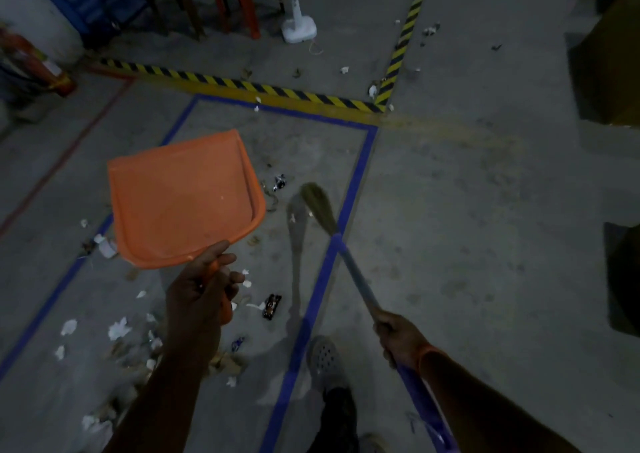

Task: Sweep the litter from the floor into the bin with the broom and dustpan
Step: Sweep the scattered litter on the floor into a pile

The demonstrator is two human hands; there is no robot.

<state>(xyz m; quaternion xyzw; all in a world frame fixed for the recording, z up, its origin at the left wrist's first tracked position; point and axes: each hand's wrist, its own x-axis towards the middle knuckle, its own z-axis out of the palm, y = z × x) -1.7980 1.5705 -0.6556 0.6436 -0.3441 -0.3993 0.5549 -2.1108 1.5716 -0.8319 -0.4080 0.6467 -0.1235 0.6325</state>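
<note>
Left hand [204, 290] grips dustpan [183, 196] handle, pan raised at frame centre-left | right hand [398, 338] grips broom [349, 265], shaft running up-left, bristles mid-frame | litter [119, 328] lies lower left beneath dustpan, nearer left hand | bin unseen.

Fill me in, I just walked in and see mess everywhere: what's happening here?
A person is sweeping up. The left hand grips an orange dustpan held up off the floor; the right hand holds a broom, its bristles down by the blue tape line. Paper scraps and wrappers lie unswept.
</note>
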